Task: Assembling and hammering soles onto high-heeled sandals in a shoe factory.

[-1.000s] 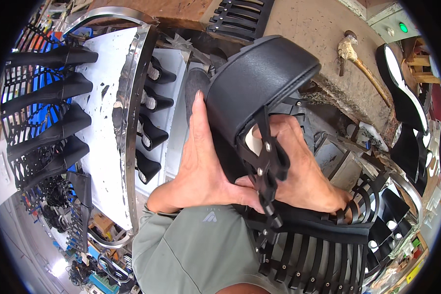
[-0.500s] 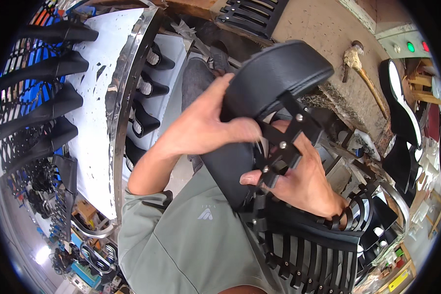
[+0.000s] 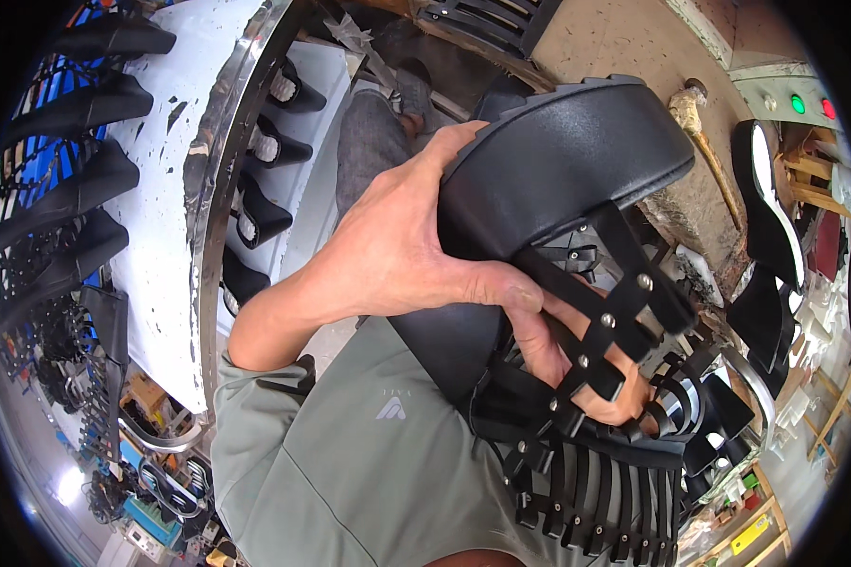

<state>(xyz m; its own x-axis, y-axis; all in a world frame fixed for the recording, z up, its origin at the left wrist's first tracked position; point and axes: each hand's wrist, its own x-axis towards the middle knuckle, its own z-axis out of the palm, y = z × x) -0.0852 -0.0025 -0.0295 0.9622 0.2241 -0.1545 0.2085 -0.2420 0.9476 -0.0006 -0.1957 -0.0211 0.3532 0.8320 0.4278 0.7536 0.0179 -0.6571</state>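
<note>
A black platform boot [image 3: 567,156] with a thick sole and an open cage of riveted straps lies tilted across my lap, sole end up. My left hand [image 3: 388,241] is closed around the sole, its thumb over the near edge by the strap opening. Among the straps [image 3: 610,321], my right hand [image 3: 624,378] grips the boot from within, one finger or the thumb reaching up beside my left thumb. Straps hide part of that hand. Below it, the long strappy shaft [image 3: 577,472] hangs down over my shirt.
On the left, a white metal-edged table [image 3: 175,123] carries several black boots [image 3: 76,194]. More black wedge shoes [image 3: 265,217] stand on a lower shelf. A hammer [image 3: 709,151] rests on the brown bench [image 3: 615,38] at right, near a black sole [image 3: 766,203].
The boot's sole has shifted right and toward the camera. My left thumb has moved right along the edge, and my right hand has gone deeper behind the straps.
</note>
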